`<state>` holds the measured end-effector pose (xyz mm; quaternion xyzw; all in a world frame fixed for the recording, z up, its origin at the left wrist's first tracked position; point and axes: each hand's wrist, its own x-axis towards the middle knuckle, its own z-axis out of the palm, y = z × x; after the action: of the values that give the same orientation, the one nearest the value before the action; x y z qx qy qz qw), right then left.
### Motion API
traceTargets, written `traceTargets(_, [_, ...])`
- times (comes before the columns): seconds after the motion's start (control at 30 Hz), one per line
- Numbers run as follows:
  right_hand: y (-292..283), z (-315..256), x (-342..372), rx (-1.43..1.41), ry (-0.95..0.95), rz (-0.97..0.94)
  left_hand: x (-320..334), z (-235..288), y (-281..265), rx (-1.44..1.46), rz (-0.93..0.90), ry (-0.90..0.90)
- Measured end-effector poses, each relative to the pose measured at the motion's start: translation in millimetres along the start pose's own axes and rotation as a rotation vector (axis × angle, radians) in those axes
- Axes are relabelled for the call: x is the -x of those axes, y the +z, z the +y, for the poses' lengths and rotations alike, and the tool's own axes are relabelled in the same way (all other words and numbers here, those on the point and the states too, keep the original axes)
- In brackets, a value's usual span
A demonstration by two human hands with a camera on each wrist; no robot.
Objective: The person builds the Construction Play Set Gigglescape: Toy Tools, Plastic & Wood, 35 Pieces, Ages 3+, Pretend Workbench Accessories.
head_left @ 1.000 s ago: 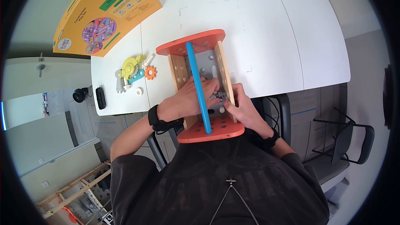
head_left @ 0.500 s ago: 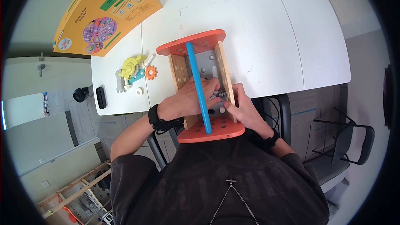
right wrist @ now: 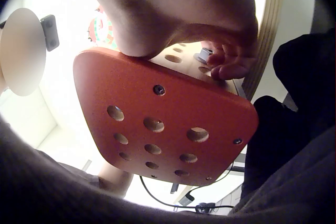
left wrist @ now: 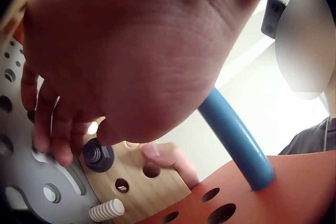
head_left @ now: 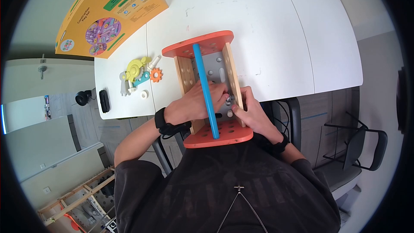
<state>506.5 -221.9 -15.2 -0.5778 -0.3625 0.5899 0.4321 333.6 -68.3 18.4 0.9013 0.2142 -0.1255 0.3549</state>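
A toy toolbox has orange end panels (head_left: pixel 215 140), wooden sides (head_left: pixel 233 75), a grey perforated base (head_left: pixel 213 62) and a blue rod handle (head_left: pixel 204 82). My left hand (head_left: pixel 194 101) reaches inside beneath the rod, thumb and fingers at a dark grey nut (left wrist: pixel 98 154) on a bolt at the right side. My right hand (head_left: pixel 256 114) holds that wooden side from outside, its thumb (left wrist: pixel 163 153) over the edge. Its fingers curl near a grey bolt head (right wrist: pixel 203 55) on the outer face. A white threaded screw (left wrist: pixel 107 211) sticks up nearer the front panel.
At the left of the white table (head_left: pixel 276 51) lie a yellow toy part (head_left: pixel 135 70), an orange gear (head_left: pixel 156 75), a teal piece (head_left: pixel 141 79) and a small white ring (head_left: pixel 144 94). A large yellow box (head_left: pixel 108 17) stands behind them. A black case (head_left: pixel 104 101) sits near the edge.
My left thumb has shifted forward, closer to the index finger beside the nut. The right hand and the toolbox stay in place.
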Motion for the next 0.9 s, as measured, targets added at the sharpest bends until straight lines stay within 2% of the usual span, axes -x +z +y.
traceTargets(0.07, [-1, -2, 1, 0.017, 0.021, -0.01, -2, -4, 3, -0.072, 0.022, 0.083])
traceTargets(0.17, [-1, -5, 1, 0.008, 0.025, -0.009, 2, 16, -17, 0.027, -0.046, -0.058])
traceTargets(0.27, [-1, -4, 1, 0.007, 0.024, -0.007, 1, 17, -16, 0.068, -0.032, -0.099])
traceTargets(0.47, [-1, -4, 1, 0.017, 0.022, -0.01, -6, -3, 3, -0.066, -0.005, 0.054])
traceTargets(0.57, [-1, -3, 0, 0.001, 0.018, -0.003, 0, 15, -13, 0.053, -0.025, -0.069])
traceTargets(0.67, [-1, -3, 1, 0.002, 0.011, -0.003, 0, 17, -15, 0.071, -0.041, -0.116])
traceTargets(0.87, [-1, -2, 0, 0.024, 0.02, -0.011, -5, -8, 5, -0.059, 0.021, 0.062])
traceTargets(0.9, [-1, -2, 0, 0.015, 0.016, -0.01, -4, -10, 6, -0.023, -0.005, 0.022])
